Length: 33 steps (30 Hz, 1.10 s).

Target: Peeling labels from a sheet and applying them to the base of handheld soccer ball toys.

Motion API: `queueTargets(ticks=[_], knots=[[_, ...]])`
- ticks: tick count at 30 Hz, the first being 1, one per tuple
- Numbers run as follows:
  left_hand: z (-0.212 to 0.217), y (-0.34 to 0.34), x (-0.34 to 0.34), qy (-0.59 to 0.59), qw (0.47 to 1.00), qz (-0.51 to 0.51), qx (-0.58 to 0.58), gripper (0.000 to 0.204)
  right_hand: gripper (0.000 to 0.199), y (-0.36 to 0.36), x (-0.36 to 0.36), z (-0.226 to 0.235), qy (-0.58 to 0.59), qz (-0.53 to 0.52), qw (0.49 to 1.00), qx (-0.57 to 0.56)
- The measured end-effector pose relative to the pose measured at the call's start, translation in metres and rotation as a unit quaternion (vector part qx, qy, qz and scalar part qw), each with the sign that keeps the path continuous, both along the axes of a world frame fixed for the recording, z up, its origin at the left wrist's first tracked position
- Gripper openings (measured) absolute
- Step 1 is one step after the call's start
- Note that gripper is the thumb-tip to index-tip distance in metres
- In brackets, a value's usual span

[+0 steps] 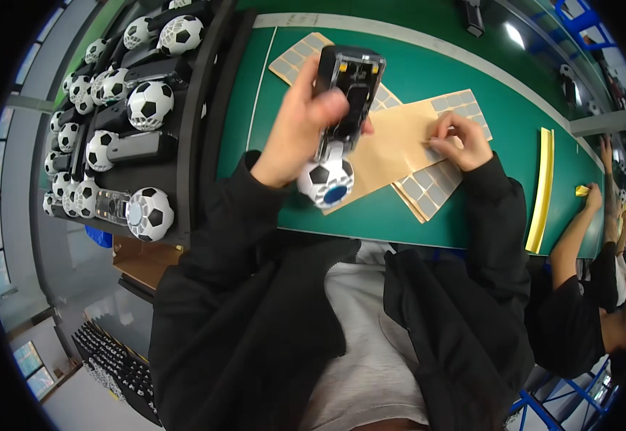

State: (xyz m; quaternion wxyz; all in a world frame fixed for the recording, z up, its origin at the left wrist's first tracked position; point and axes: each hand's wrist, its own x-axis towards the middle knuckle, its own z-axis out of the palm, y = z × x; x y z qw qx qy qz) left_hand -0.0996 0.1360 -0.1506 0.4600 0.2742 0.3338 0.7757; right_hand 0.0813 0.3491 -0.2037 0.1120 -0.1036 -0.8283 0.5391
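My left hand is wrapped round a black handheld device with a clear cover showing parts inside. At the device's lower end is a white and black football-patterned ball with a blue disc on it. My right hand is closed, thumb and fingertips pinched together over a brown backing sheet; what they hold, if anything, is too small to make out. Under that sheet lie more sheets of grey square stickers, crossing one another on the green table.
To the left a black rack holds several similar football-headed devices. A yellow strip lies on the table at the right. Past it, other people work along the table, one person's hand near a small yellow piece. A cardboard box stands below the rack.
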Motion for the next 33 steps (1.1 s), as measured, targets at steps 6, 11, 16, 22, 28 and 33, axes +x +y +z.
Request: queueTargets(ticks=[6,11,16,22,28,33], knots=[[0.007,-0.003,0.022,0.358,0.929,0.032,-0.088,0.056,0.01,-0.064,-0.038,0.088,0.158,-0.112,0.963,-0.188],[0.01,-0.003,0.035,0.15,0.988,0.013,-0.028,0.051,0.009,-0.095,-0.06,0.105,0.233,-0.153,0.956,-0.092],[0.014,-0.003,0.036,0.138,0.988,0.058,0.031,0.05,0.008,-0.096,-0.05,0.105,0.239,-0.121,0.956,-0.119],[0.012,0.002,0.028,0.371,0.903,0.177,0.129,0.048,0.01,-0.125,-0.031,0.134,0.198,-0.102,0.929,-0.296],[0.017,0.002,0.03,0.435,0.858,0.215,0.167,0.045,0.012,-0.138,-0.03,0.129,0.173,-0.073,0.961,-0.204],[0.018,0.002,0.032,0.445,0.85,0.224,0.174,0.044,0.012,-0.139,-0.027,0.13,0.166,-0.068,0.963,-0.202]])
